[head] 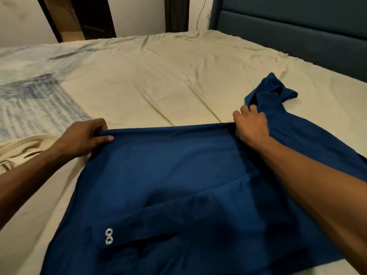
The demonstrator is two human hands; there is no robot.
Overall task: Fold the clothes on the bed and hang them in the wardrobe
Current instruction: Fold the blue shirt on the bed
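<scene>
A dark blue shirt [168, 175] lies spread on the near part of the bed [158, 76], with a sleeve folded across it and two metal snaps on the cuff at the lower left. My left hand [87, 135] pinches the left end of the shirt's far folded edge. My right hand [252, 124] grips the right end of that edge, which runs taut between the two hands. The collar end of the shirt trails away to the right beyond my right hand.
A cream garment [19, 149] lies crumpled at the left, beside my left forearm. A blue-grey printed cover [29, 92] covers the bed's left side. The dark teal padded headboard [297, 32] stands at the right. A dark doorway or wardrobe opening [87, 16] is behind the bed.
</scene>
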